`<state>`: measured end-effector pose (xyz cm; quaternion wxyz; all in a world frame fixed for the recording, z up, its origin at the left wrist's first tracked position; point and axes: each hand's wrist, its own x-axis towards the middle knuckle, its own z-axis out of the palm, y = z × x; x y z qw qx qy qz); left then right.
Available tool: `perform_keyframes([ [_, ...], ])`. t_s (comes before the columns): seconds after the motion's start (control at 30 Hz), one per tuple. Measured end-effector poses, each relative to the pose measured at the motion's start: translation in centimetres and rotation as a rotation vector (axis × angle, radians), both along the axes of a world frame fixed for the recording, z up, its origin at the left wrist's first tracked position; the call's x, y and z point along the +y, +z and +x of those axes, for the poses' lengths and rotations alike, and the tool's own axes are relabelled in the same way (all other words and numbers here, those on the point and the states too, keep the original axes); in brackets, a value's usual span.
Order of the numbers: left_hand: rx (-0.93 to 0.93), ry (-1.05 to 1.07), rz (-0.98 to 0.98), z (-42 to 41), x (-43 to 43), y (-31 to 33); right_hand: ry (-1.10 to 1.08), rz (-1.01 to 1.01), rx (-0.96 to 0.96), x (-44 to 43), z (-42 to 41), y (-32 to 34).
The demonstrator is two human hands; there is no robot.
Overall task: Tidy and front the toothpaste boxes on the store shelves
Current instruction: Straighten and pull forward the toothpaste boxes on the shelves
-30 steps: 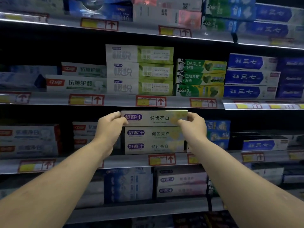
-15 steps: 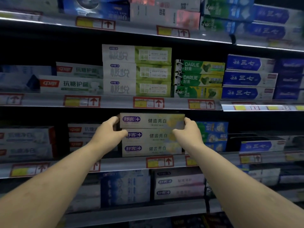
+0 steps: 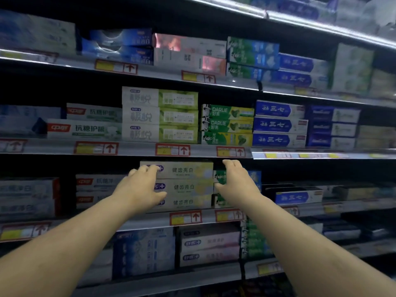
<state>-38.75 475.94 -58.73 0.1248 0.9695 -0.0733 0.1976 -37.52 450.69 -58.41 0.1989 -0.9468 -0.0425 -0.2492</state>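
Three pale yellow cardboard toothpaste boxes (image 3: 188,186) are stacked mid-frame, flanked by left hand (image 3: 141,189) and right hand (image 3: 237,185), fingers loosely spread; barely any headroom's left under the upper shelf lip (image 3: 137,149).

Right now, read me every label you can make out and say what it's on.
"DARLIE 好来" on the green boxes, middle shelf.
"健齿亮白" on the pale yellow boxes, lower shelf.
"抗糖护龈" on the white box, middle shelf.
"三七" on the blue boxes.
The price tags are too blurred to read.
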Motion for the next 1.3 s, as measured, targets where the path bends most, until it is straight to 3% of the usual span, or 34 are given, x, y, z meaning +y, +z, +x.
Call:
perform_keyframes([
  [0.33, -0.135, -0.206, 0.050, -5.3, -7.2, 4.5, -0.066, -0.086, -0.076, -5.9, -9.7, 5.4],
  [0.6, -0.241, -0.235, 0.076, -8.8, -8.8, 6.6, -0.114, -0.086, -0.190, -7.9, -13.7, 9.0],
  [1.3, -0.208, 0.080, 0.258, -14.8, 6.3, 8.0, 0.242, -0.216, -0.158, 11.7, -12.6, 8.5],
])
